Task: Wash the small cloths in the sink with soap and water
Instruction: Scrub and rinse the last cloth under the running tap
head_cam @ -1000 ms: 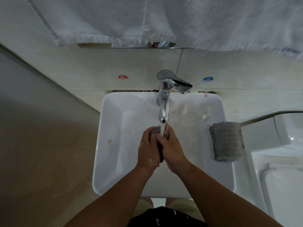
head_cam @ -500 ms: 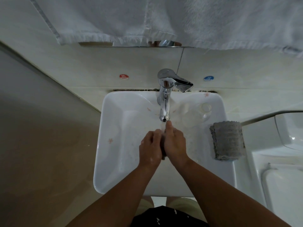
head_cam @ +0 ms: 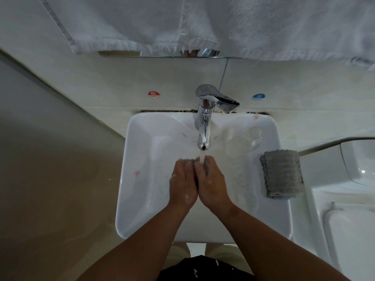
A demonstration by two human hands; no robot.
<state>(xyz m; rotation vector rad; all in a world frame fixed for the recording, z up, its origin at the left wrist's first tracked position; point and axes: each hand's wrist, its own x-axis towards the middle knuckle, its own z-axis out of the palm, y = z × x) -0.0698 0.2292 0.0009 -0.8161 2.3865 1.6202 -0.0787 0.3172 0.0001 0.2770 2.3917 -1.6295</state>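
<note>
My left hand (head_cam: 183, 181) and my right hand (head_cam: 213, 183) are pressed side by side over the white sink (head_cam: 129, 179), directly under the running water (head_cam: 202, 158) from the chrome tap (head_cam: 204, 122). Between them they hold a small dark cloth (head_cam: 195, 179), which shows only as a thin dark sliver where the hands meet. Soap suds dot both hands. A folded pile of grey cloths (head_cam: 282, 175) lies on the sink's right rim, apart from my hands.
A white towel (head_cam: 203, 23) hangs above the tap, over the wall tiles. A white toilet (head_cam: 355, 199) stands close at the right. Red (head_cam: 153, 94) and blue (head_cam: 258, 96) stickers mark hot and cold. The tap lever (head_cam: 227, 103) points right.
My hands have closed over the cloth and slid slightly against each other under the stream. The cloth was plainly visible a second ago and is now almost hidden.
</note>
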